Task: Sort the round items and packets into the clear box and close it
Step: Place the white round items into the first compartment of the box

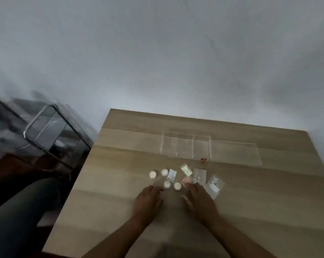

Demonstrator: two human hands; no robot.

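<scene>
A clear box (185, 146) with dividers stands open on the wooden table (120, 183), and its clear lid (235, 153) lies flat to its right. In front of the box lie several small white round items (152, 174) and several small clear packets (215, 184). My left hand (148, 201) rests palm down just below the round items, fingers loosely curled, holding nothing. My right hand (199, 199) lies beside it, its fingertips touching a reddish packet (187, 181). The view is blurred.
A small red object (203, 159) sits at the box's front right corner. Left of the table stands a metal-framed glass cart (51, 131). A dark-clothed leg (23, 211) shows at the lower left. A grey wall fills the background.
</scene>
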